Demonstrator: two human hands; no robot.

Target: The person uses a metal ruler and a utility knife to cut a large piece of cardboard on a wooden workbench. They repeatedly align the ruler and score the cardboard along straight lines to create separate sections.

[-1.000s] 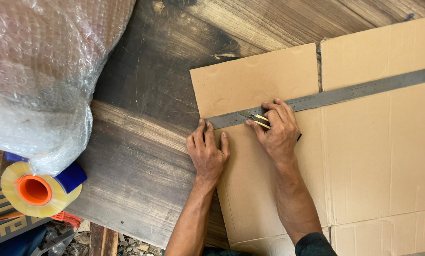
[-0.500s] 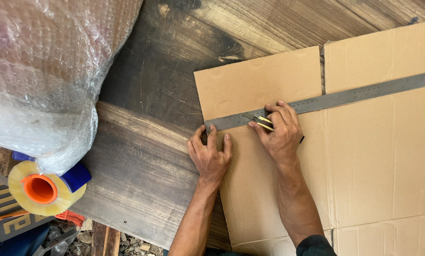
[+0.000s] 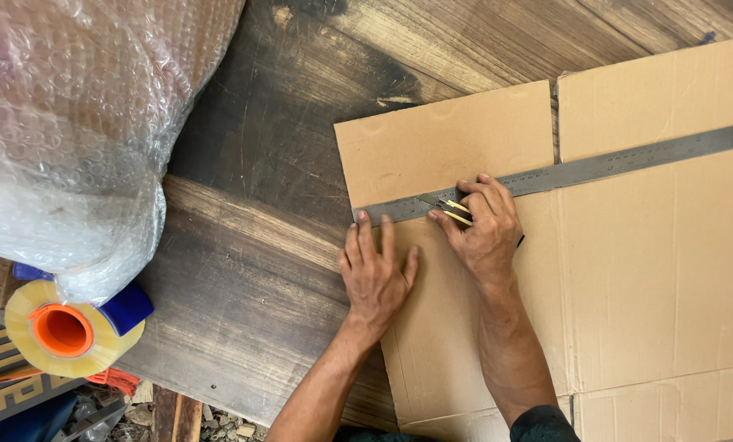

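Note:
A flat brown cardboard sheet [image 3: 653,270] lies on a dark wooden surface [image 3: 260,237]. A long grey metal ruler [image 3: 612,164] runs across it, slanting up to the right. My left hand [image 3: 375,274] is pressed flat on the cardboard, its fingertips at the ruler's left end. My right hand [image 3: 485,225] grips a yellow utility knife [image 3: 448,209], the blade resting against the ruler's lower edge near its left end.
A big roll of bubble wrap [image 3: 72,131] fills the upper left. Below it sits a roll of clear tape [image 3: 68,331] with an orange core on a blue dispenser. The wooden surface's edge runs along the lower left, with rubble on the floor beyond.
Both hands and the knife stay at the same spot along the ruler; only the view has shifted slightly.

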